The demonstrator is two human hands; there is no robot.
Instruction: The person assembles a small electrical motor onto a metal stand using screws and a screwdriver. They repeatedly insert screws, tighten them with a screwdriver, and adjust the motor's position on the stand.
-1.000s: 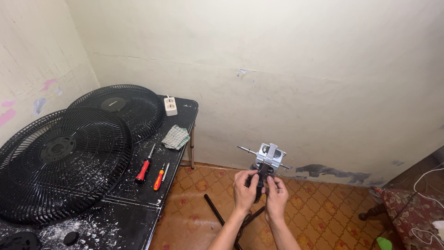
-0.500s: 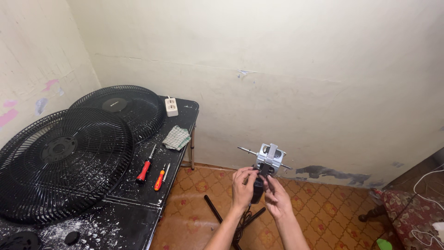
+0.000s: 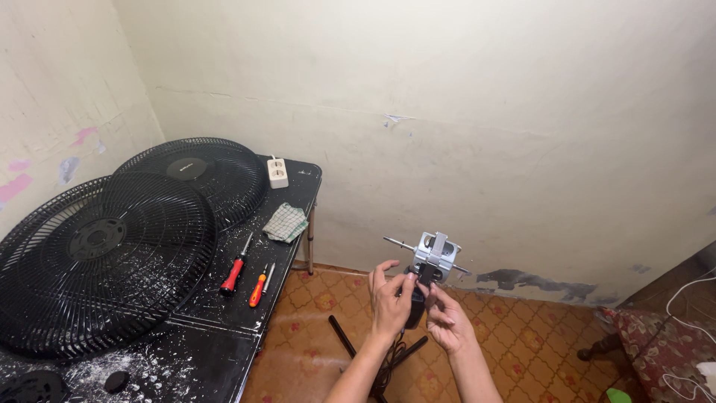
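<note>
A bare metal fan motor with its shaft sticking out left and right sits atop a black stand over the floor. My left hand grips the black housing just under the motor, fingers curled at its left side. My right hand is lower and to the right, fingers touching the same black part from below. The stand's black legs and a cable show beneath my forearms.
A black table at left carries two black fan grilles, a red screwdriver, an orange screwdriver, a checked cloth, a white power strip and white dust. Patterned tile floor below; a wall close behind.
My right hand has slid down and right from the motor's underside. My left hand stays on the housing. The view has barely shifted.
</note>
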